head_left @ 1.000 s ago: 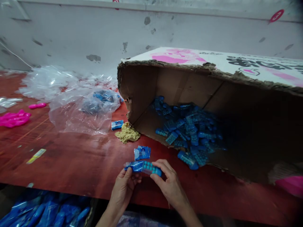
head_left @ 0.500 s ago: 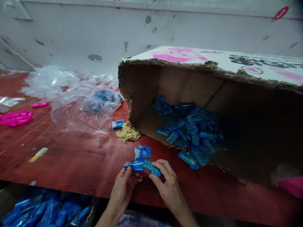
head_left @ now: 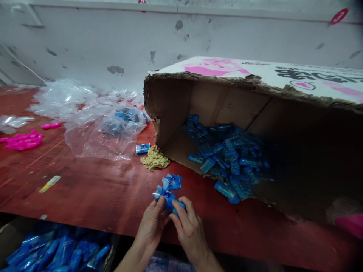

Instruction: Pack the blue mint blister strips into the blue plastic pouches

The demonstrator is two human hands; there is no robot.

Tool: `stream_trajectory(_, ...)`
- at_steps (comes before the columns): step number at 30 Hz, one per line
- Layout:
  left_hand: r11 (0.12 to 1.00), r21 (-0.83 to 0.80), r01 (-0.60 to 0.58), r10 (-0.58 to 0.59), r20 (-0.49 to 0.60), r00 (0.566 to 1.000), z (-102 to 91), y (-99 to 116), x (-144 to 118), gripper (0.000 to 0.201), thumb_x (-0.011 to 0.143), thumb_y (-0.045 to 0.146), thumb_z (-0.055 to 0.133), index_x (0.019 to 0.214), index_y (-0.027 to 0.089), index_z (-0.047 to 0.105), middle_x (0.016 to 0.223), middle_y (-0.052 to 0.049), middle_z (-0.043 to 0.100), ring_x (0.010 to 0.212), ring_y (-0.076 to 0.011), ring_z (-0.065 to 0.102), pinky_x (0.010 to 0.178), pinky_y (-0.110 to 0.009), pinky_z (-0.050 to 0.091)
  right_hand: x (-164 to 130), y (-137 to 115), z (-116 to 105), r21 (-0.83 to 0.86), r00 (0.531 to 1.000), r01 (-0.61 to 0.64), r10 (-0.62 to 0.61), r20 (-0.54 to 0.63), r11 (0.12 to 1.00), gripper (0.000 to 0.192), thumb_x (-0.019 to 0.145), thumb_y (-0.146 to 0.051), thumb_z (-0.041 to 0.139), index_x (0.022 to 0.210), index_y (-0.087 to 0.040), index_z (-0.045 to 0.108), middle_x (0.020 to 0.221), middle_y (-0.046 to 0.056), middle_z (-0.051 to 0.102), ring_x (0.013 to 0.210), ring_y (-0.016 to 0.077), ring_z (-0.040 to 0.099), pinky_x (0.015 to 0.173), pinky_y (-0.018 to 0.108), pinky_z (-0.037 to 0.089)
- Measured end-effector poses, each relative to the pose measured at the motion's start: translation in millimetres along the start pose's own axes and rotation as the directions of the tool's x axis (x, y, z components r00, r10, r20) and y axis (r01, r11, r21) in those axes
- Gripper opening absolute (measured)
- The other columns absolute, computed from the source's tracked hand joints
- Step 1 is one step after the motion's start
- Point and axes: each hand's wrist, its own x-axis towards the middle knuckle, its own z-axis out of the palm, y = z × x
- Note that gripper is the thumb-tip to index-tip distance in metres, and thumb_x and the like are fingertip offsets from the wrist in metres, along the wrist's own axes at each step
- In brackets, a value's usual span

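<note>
Near the table's front edge, my left hand [head_left: 153, 217] pinches a blue printed plastic sleeve [head_left: 166, 195] between thumb and fingers. My right hand [head_left: 187, 224] closes on the rounded end of a small clear tube of turquoise balls [head_left: 178, 207]. Most of this tube is inside the sleeve; only its blue end and a few balls show between my fingers. Just beyond my hands lies a little stack of flat blue sleeves [head_left: 172, 182]. Further off, another flat blue packet [head_left: 142, 149] rests beside a lump of yellowish putty [head_left: 155, 158].
A large torn cardboard box [head_left: 167, 98] lies on its side at the right, with a heap of blue tubes [head_left: 227, 151] inside. Clear plastic bags [head_left: 99, 139] and pink pieces [head_left: 24, 140] are on the left of the red table [head_left: 93, 192]. Below its edge sits a box of blue packs [head_left: 62, 249].
My right hand has moved left toward my left hand. The tube has gone deeper into the sleeve, hiding most of its balls, and both are tilted more steeply.
</note>
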Motion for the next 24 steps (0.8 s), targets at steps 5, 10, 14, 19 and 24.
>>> stream_trajectory(5, 0.994, 0.042, 0.101, -0.102, 0.012, 0.995, -4.0, 9, -1, 0.004, 0.071, 0.015, 0.063, 0.069, 0.012, 0.060, 0.063, -0.003, 0.066, 0.054, -0.0121, 0.061, 0.052, -0.023, 0.049, 8, -5, -14, 0.430, 0.987, -0.127, 0.069, 0.147, 0.894, 0.030, 0.084, -0.016, 0.046, 0.110, -0.026, 0.056, 0.105, 0.007, 0.056, 0.097, 0.0183, 0.056, 0.083, 0.028, 0.048)
stream_trajectory(10, 0.988, 0.022, 0.150, -0.152, 0.177, 0.972, -6.6, 16, -3, 0.014, 0.076, 0.013, 0.056, 0.087, 0.011, 0.064, 0.080, -0.009, 0.070, 0.074, -0.0181, 0.065, 0.071, -0.031, 0.051, 14, 6, -14, 0.779, 0.937, -0.350, 0.215, 0.277, 0.521, 0.034, 0.078, -0.026, 0.056, 0.112, -0.026, 0.053, 0.105, 0.004, 0.058, 0.091, 0.0176, 0.059, 0.078, 0.031, 0.050)
stream_trajectory(14, 0.981, 0.068, 0.182, -0.195, 0.310, 0.931, -7.6, 19, -3, 0.020, 0.078, 0.015, 0.053, 0.095, 0.012, 0.063, 0.087, -0.011, 0.070, 0.084, -0.0216, 0.065, 0.078, -0.034, 0.049, 11, 18, -8, 0.764, 0.921, -0.384, 0.277, 0.275, 0.518, 0.058, 0.068, -0.029, 0.067, 0.122, -0.029, 0.046, 0.108, 0.004, 0.056, 0.089, 0.0179, 0.058, 0.079, 0.033, 0.049)
stream_trajectory(19, 0.964, 0.125, 0.235, -0.265, 0.363, 0.893, -5.1, 18, -6, 0.024, 0.077, 0.015, 0.055, 0.098, 0.010, 0.063, 0.088, -0.012, 0.069, 0.086, -0.0225, 0.065, 0.077, -0.032, 0.048, 14, 24, -14, 0.770, 0.928, -0.372, 0.206, 0.310, 0.519, 0.075, 0.062, -0.027, 0.074, 0.128, -0.034, 0.038, 0.127, 0.004, 0.046, 0.110, 0.0215, 0.049, 0.091, 0.038, 0.041)
stream_trajectory(24, 0.966, 0.081, 0.244, -0.256, 0.374, 0.891, -2.2, 9, -7, 0.023, 0.076, 0.015, 0.056, 0.097, 0.009, 0.064, 0.090, -0.012, 0.069, 0.087, -0.0211, 0.064, 0.081, -0.033, 0.047, 20, 21, -14, 0.872, 0.931, -0.361, 0.086, 0.354, 0.329, 0.069, 0.066, -0.038, 0.070, 0.127, -0.034, 0.037, 0.118, 0.005, 0.054, 0.104, 0.0198, 0.054, 0.085, 0.036, 0.045)
